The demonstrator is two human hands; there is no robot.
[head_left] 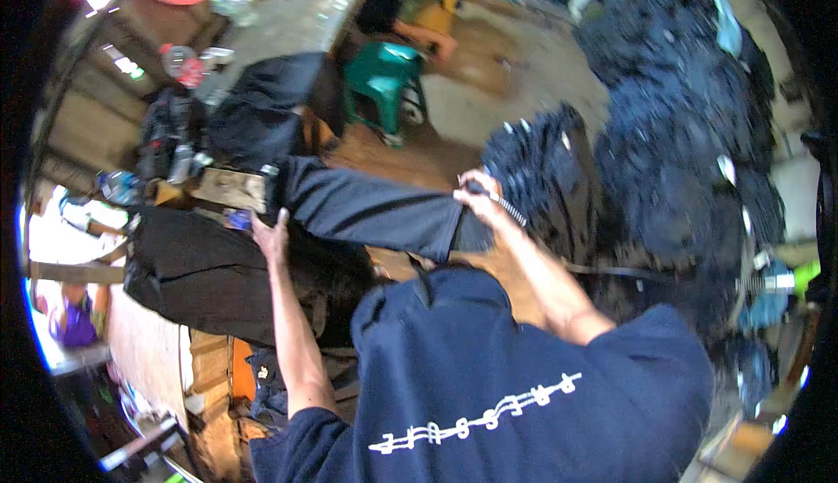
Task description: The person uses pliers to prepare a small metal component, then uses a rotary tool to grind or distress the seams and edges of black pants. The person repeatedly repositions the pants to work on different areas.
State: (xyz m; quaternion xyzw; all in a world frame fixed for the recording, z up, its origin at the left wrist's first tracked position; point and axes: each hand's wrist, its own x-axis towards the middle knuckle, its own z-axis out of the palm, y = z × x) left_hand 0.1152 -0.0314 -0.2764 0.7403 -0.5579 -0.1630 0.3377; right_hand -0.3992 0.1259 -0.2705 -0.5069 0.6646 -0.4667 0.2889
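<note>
A long dark grey piece of cloth [375, 208], shaped like a trouser leg, stretches across the middle in front of me. My right hand [480, 199] is closed on its right end. A black object with a coiled strip [509, 208] lies along that hand and wrist; how it is attached is unclear. My left hand [271, 237] is beside the cloth's left end, thumb and a finger apart, over black fabric [205, 260]. Near its fingertips is a small blue item [236, 218]. Blur hides whether the left fingertips touch the cloth.
A large heap of dark garments [681, 151] rises at the right, with a smaller pile [546, 169] beside my right hand. Beyond the cloth stands a green plastic stool [382, 86], near another person's arm [428, 39]. Dark cloth [271, 99] drapes over a table at the far left.
</note>
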